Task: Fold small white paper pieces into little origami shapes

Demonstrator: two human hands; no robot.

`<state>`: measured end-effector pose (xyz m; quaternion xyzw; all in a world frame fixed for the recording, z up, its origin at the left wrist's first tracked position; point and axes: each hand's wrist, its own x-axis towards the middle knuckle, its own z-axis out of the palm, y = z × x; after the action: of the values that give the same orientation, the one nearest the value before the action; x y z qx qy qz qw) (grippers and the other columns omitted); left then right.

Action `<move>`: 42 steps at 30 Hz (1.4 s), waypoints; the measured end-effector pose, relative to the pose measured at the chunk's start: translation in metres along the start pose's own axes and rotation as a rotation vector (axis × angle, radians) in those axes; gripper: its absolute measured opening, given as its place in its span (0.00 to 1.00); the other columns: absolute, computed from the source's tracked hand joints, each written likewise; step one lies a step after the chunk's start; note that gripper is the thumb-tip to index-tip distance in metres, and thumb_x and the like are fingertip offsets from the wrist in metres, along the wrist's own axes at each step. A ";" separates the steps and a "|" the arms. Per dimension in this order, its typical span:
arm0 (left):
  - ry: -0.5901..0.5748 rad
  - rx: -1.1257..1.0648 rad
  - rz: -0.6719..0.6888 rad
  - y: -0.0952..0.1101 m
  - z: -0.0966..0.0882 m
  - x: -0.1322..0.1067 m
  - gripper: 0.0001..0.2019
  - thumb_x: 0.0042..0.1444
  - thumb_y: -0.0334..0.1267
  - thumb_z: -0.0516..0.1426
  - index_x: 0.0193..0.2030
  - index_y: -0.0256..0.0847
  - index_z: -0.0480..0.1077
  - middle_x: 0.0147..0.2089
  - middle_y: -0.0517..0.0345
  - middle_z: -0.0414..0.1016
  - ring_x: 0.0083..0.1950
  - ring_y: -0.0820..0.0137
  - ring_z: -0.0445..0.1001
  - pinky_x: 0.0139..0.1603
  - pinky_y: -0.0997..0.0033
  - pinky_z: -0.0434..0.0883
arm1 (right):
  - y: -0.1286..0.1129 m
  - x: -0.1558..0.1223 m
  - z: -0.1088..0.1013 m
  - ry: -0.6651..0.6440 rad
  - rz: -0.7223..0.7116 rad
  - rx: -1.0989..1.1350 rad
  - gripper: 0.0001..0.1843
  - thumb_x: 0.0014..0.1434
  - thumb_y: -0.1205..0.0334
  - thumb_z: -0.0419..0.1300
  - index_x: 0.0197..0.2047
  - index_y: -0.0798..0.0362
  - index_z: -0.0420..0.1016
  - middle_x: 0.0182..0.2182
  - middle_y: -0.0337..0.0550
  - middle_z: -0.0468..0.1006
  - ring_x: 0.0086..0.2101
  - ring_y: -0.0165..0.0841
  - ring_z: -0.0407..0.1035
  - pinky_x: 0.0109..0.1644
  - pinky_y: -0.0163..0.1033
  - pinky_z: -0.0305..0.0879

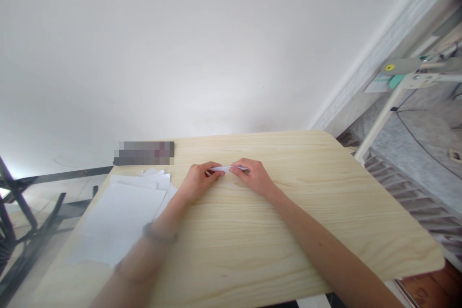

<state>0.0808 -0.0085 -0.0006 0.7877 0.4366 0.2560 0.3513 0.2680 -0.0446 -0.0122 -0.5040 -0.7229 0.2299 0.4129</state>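
A small folded piece of white paper (226,169) is held between both hands above the far half of a light wooden table (325,211). My left hand (199,180) pinches its left end with curled fingers. My right hand (253,176) pinches its right end, fingers closed around it. Most of the paper is hidden by the fingers. A bracelet circles my left wrist.
A loose stack of white paper sheets (122,211) lies on the table's left side, beside my left forearm. A blurred dark object (144,153) sits at the far left edge. Black metal frames (21,221) stand left of the table; a white stand (382,120) stands at right.
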 end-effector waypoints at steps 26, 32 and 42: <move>-0.015 0.006 0.005 0.000 -0.001 0.000 0.14 0.52 0.44 0.51 0.39 0.39 0.71 0.28 0.60 0.75 0.25 0.74 0.68 0.28 0.77 0.65 | 0.004 0.000 0.002 0.056 0.039 -0.003 0.08 0.51 0.63 0.58 0.36 0.51 0.73 0.33 0.39 0.77 0.33 0.30 0.69 0.38 0.34 0.63; -0.010 0.001 -0.001 0.000 -0.001 0.001 0.15 0.52 0.46 0.51 0.39 0.39 0.71 0.27 0.59 0.74 0.25 0.74 0.68 0.26 0.77 0.64 | 0.005 0.000 0.002 0.064 0.034 0.002 0.08 0.50 0.62 0.59 0.36 0.52 0.73 0.33 0.39 0.77 0.33 0.30 0.70 0.37 0.33 0.63; -0.028 -0.005 -0.014 0.001 -0.001 0.000 0.15 0.52 0.47 0.51 0.36 0.38 0.73 0.23 0.60 0.73 0.24 0.73 0.69 0.26 0.78 0.64 | 0.006 -0.002 0.001 0.035 0.086 0.036 0.07 0.51 0.58 0.59 0.32 0.51 0.75 0.29 0.39 0.78 0.29 0.30 0.70 0.33 0.32 0.63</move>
<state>0.0807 -0.0086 0.0013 0.7873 0.4365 0.2434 0.3611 0.2707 -0.0443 -0.0178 -0.5310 -0.6891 0.2512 0.4243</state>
